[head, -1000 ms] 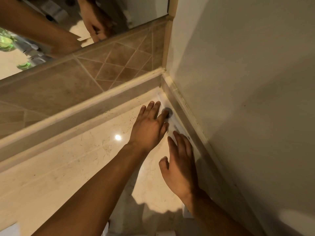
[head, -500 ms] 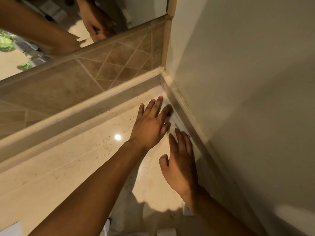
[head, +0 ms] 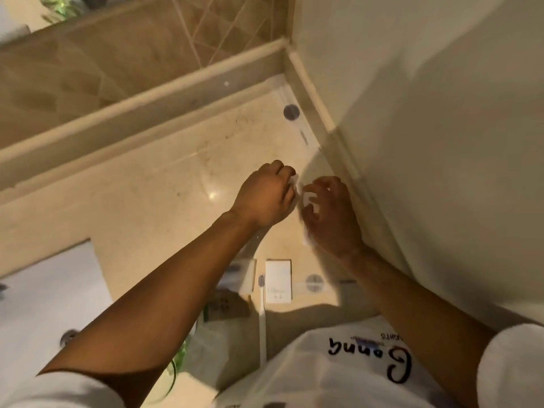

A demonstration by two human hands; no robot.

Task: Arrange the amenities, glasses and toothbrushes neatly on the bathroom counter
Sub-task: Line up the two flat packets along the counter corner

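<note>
A long white sachet (head: 296, 122) with a grey round mark lies flat in the counter corner along the right wall. Short of it, my left hand (head: 265, 197) and my right hand (head: 331, 214) meet over the counter. Both pinch a small white packet (head: 308, 198), blurred and mostly hidden by the fingers. Near the front edge lie a white box (head: 278, 281), a white toothbrush (head: 261, 316) with a striped head, another sachet (head: 313, 282) with a round mark and a clear packet (head: 243, 275). A glass (head: 176, 366) with a green tint shows under my left arm.
The beige stone counter (head: 164, 195) meets a raised ledge and tiled backsplash (head: 141, 63) behind and a plain wall (head: 426, 113) on the right. A white sink (head: 44, 293) with its drain lies at the left. My white shirt covers the bottom edge.
Both hands left the corner sachet, where they lay flat, and drew back toward me. They now curl around a small white packet. The view has tilted down, showing the front items.
</note>
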